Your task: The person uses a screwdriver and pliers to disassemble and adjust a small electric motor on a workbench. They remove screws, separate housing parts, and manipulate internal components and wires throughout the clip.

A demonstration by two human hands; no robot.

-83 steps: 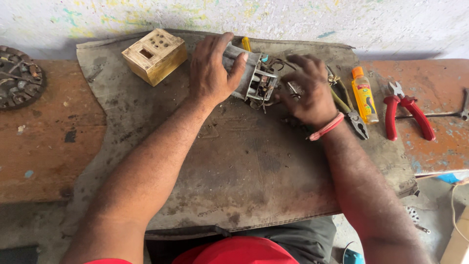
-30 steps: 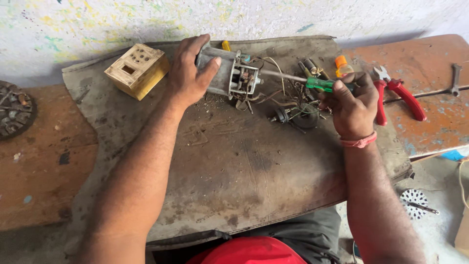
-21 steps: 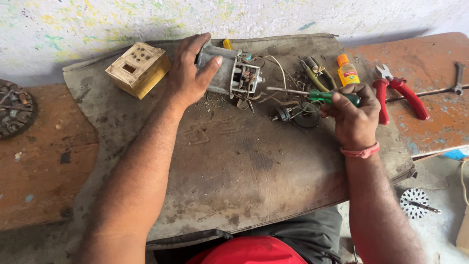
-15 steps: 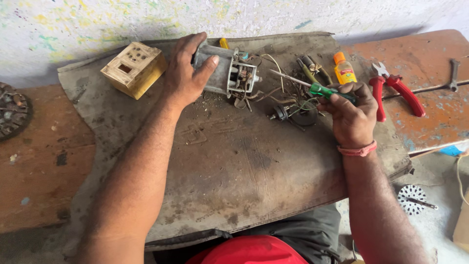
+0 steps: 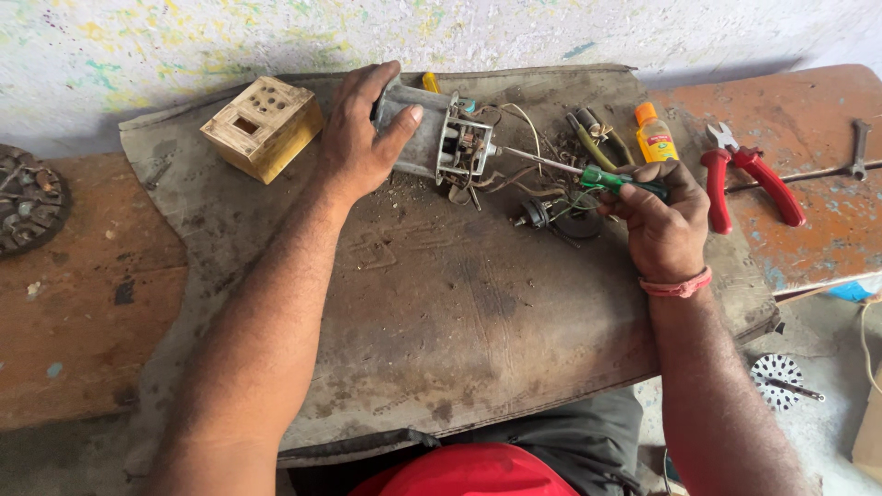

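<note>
Small electric motor (image 5: 432, 138) lying on its side at the far edge of the grey mat (image 5: 441, 321), clamped under the left hand (image 5: 358, 138) to stop rolling. Green-handled screwdriver (image 5: 597, 176) gripped in the closed right hand (image 5: 661, 225), tip levelled into the wired end. Red pliers (image 5: 749, 179), orange-capped bottle (image 5: 654, 133) and yellow box (image 5: 262, 124) parked within reach.

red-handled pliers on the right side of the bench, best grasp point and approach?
Grip the red pliers across both handles, near mid-length, coming from above. They lie flat on the orange bench top, jaws pointing away from the person, and the handles spread toward the near end, so the middle is the narrowest span. The right hand, nearest them, holds a green-handled screwdriver.
</note>
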